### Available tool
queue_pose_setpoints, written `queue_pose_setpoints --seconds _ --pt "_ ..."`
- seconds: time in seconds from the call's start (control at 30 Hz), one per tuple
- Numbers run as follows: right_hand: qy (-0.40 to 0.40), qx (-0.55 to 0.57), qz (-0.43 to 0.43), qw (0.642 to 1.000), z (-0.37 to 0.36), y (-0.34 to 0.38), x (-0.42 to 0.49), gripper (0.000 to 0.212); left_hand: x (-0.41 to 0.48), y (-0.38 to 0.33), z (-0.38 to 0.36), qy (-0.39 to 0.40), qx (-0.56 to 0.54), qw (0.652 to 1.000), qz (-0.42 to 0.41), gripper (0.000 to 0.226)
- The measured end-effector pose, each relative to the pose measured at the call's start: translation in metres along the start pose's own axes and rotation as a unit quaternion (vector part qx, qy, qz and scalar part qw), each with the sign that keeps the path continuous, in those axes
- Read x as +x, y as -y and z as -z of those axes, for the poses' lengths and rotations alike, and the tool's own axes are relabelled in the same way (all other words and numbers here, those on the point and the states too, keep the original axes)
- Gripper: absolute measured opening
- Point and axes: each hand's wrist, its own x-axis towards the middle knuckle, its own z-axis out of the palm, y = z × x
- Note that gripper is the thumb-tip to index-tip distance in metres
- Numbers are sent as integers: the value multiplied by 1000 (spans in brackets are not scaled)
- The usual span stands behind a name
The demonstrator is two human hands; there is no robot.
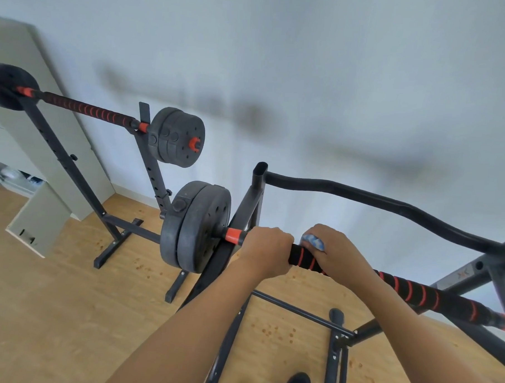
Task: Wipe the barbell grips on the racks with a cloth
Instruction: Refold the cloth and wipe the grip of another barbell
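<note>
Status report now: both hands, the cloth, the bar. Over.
Report: left hand grips near bar by orange collar; right hand holds cloth on its grip. No hand on far bar. Nothing blocks the wipe.

the near grip (409, 290), black foam banded with red, is carried across the near rack (253, 200), slanting down to the right. a bunched blue-and-white cloth (312, 242) is pressed on its left end. the far grip (87, 109), alike, is rested on the far rack (152, 169).

Bare forearms (199, 313), with a black shoe (298, 382) below.
</note>
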Motion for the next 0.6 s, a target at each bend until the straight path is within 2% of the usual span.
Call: queue_pose_setpoints --seconds 0.1,0.17,0.33,0.4,0.47,0.53,0.6 --pt "-34 -9 23 999 -5 -4 -2 12 5 2 5 22 -13 1000 -5 17" --pt "-40 -21 26 999 -7 -5 -1 18 11 5 9 52 -28 998 -11 21" --pt "-44 -35 27 998 -6 -4 1 26 34 11 20 192 -80 977 -38 32" --pt "-40 -32 26 998 -4 -5 3 27 40 13 24 220 -107 969 -38 33" --pt "-30 -34 21 999 -1 -6 7 26 39 12 22 176 -93 978 -53 28" --pt "-13 -26 14 999 1 -7 13 24 31 6 11 65 -10 996 -65 16" --pt "-2 -23 6 1000 3 -7 18 22 23 -6 -4 -24 62 997 -48 22"
